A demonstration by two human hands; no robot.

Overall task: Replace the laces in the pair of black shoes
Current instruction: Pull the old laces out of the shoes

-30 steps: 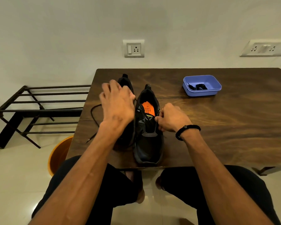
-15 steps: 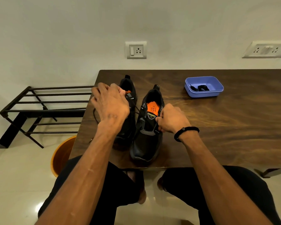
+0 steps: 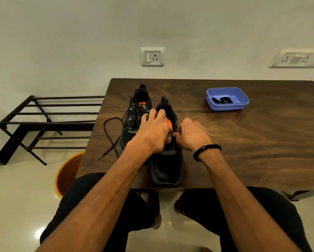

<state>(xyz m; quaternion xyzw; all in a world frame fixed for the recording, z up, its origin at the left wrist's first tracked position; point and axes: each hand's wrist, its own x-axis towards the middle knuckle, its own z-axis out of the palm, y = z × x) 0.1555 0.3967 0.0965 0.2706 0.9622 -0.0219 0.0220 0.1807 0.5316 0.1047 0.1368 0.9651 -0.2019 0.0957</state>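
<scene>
Two black shoes stood side by side at the near edge of the worktop (image 3: 243,142). The right shoe (image 3: 168,160) showed no lace, while the left shoe (image 3: 134,120) was still loosely laced, its black lace (image 3: 109,131) trailing onto the wood. The left hand (image 3: 152,131) rested fingers-spread on the right shoe's opening; the right hand (image 3: 190,135) pinched its edge. Laces sat in a blue tray (image 3: 227,104) farther back. Most of the job appeared to remain.

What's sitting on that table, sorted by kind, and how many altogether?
Black shoes: 2, left shoe and right shoe
Loose black lace: 1
Blue tray: 1, with a dark bundle inside
Total: 4, not counting the bundle
</scene>
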